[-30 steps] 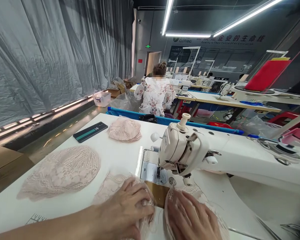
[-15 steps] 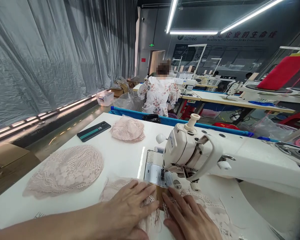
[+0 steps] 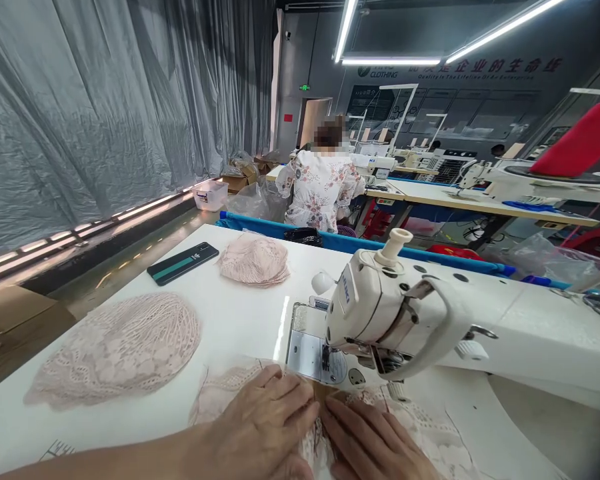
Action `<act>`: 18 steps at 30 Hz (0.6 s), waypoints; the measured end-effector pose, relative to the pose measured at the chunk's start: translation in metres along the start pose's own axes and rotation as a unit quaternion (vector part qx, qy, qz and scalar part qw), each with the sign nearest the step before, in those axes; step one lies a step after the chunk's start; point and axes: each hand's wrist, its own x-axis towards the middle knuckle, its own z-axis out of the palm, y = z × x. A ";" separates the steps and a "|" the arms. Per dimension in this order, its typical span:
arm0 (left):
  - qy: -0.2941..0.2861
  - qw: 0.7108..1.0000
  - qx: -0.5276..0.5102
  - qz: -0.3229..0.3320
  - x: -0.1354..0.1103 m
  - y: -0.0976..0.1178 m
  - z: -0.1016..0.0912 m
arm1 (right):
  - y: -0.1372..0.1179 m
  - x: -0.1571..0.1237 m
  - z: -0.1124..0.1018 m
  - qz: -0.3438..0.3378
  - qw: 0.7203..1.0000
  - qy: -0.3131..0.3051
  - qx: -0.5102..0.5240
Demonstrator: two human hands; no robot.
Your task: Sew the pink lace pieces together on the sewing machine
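Note:
Pale pink lace fabric [image 3: 227, 383] lies on the white sewing table, just in front of the machine's needle plate [image 3: 303, 350]. My left hand [image 3: 273, 413] holds the lace with its fingers bent and drawn together. Close beside it, my right hand [image 3: 375, 437] grips the right part of the lace [image 3: 423, 417], fingers side by side. Loose threads show between the two hands, next to a small brownish strip near the presser foot [image 3: 326, 357]. The white sewing machine [image 3: 375, 300] stands just beyond my right hand. What my thumbs do under the cloth is mostly hidden.
Two lace pieces rest on the left: a large one [image 3: 125, 347] and a smaller stack [image 3: 254, 259]. A dark phone [image 3: 183, 263] lies near the table's left edge. Beyond the blue cloth edging [image 3: 260, 230], a person in a floral top [image 3: 323, 190] sits at another table.
The view has shifted slightly. Both hands have drawn closer together over the lace, with the fingers of my left hand more bent. The brownish strip between them shows less.

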 end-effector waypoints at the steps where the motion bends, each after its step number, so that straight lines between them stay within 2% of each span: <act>1: 0.007 1.000 0.009 -0.004 0.002 0.000 0.001 | -0.001 0.000 0.003 0.006 1.000 -0.005 -0.011; 7: 0.034 0.996 0.077 0.002 0.006 -0.001 0.006 | 0.000 -0.004 0.015 0.039 0.998 0.005 -0.046; 13: 0.078 0.992 0.092 0.022 0.008 0.000 0.003 | 0.002 -0.005 0.022 0.047 0.998 0.011 -0.038; 18: 0.093 0.990 0.105 0.026 0.010 -0.003 0.008 | -0.002 -0.008 0.027 0.064 0.997 0.009 -0.040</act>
